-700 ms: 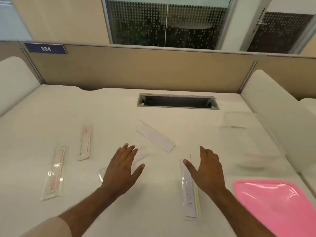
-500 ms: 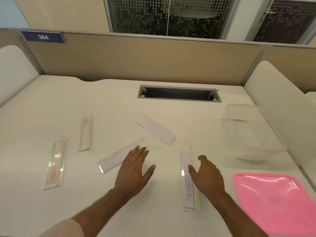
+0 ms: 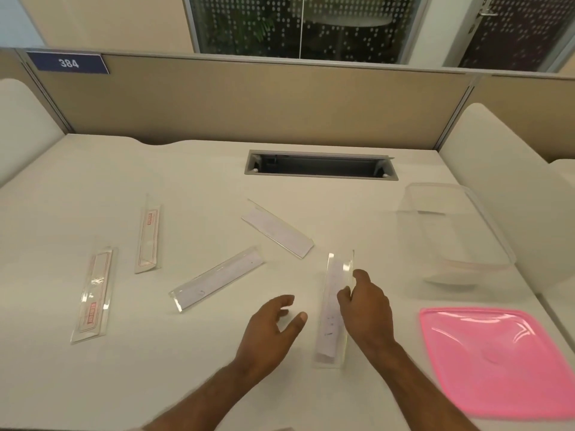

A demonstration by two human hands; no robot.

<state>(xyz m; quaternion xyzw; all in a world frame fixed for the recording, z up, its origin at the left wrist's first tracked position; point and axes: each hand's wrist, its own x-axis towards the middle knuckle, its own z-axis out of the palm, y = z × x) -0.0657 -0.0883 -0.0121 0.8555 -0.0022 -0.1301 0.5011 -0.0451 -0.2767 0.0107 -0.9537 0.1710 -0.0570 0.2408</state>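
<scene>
Five long, narrow packets of clear, glossy plastic are spread over the smooth white table [image 3: 102,393]. The one in hand, a clear packet with a white paper insert [image 3: 330,318], lies nearest the person, a little right of centre, its length running away from them. The right hand [image 3: 368,309] grips it about halfway along. The thumb presses its face and the forefinger hooks over its right long edge. That edge is tipped up off the table, while the left edge seems to rest on it.

The left hand [image 3: 267,331] hangs just beside the packet on its left and holds nothing. Its fingers are loosely bent and slightly apart, and the thumb points toward the packet but stops short of it. Whether the fingertips touch the table I cannot tell.

Two similar white-insert packets lie flat at centre, the diagonal packet [image 3: 217,278] and the farther packet [image 3: 277,228]. At the left are two with red print, the outer red-printed packet [image 3: 93,293] and the inner red-printed packet [image 3: 148,234].

A thin-walled, clear plastic container [image 3: 485,225] with rounded corners stands at the far right. Nearer, a glossy pink plastic lid [image 3: 497,362], a rounded square, lies flat. A grey-rimmed cable slot [image 3: 320,166] is cut into the table before the beige partition [image 3: 249,101].
</scene>
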